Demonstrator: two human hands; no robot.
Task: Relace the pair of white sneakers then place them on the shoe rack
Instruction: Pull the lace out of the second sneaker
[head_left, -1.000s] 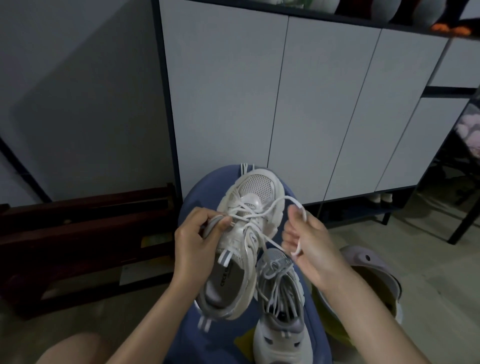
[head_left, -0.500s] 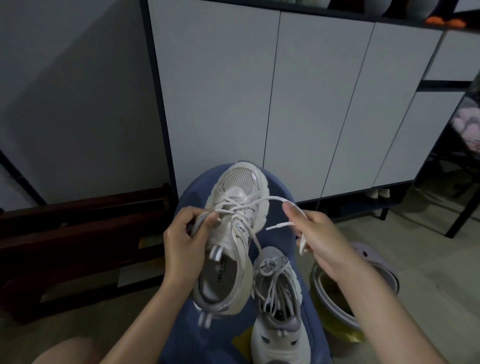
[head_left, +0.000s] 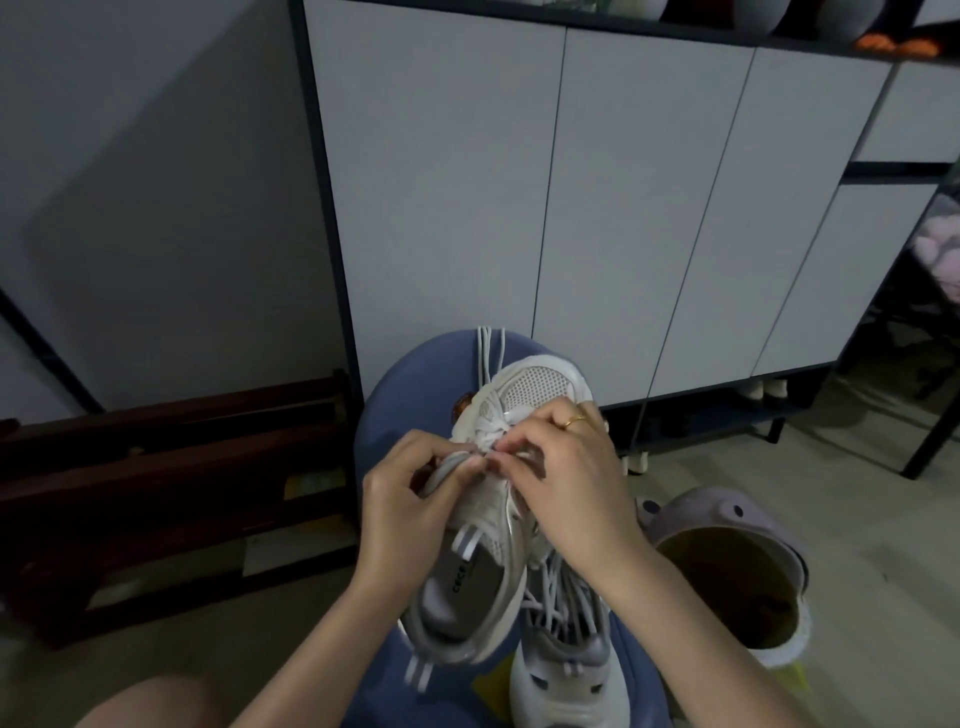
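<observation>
A white sneaker (head_left: 540, 387) lies toe-away on a blue stool (head_left: 415, 384). My left hand (head_left: 400, 504) grips its tongue and left side, thumb and fingers pinching near the eyelets. My right hand (head_left: 566, 483), a gold ring on one finger, has come over the shoe's middle and pinches the white lace (head_left: 491, 439) against the eyelets. Loose lace ends (head_left: 491, 348) trail over the stool past the toe. The second white sneaker (head_left: 563, 665), laced, sits lower right on the stool, partly under my right wrist.
A white-doored cabinet (head_left: 519, 182) stands right behind the stool, with an open low shelf (head_left: 727, 415) holding shoes. A dark wooden rack (head_left: 171, 467) is at the left on the floor. A lilac slipper-shaped bin (head_left: 727, 561) sits at the right. My bare knee (head_left: 150, 701) shows bottom left.
My right hand, which held the lace pulled out to the right, has moved left onto the shoe's eyelets. The lace loop is drawn in. My left hand keeps its hold.
</observation>
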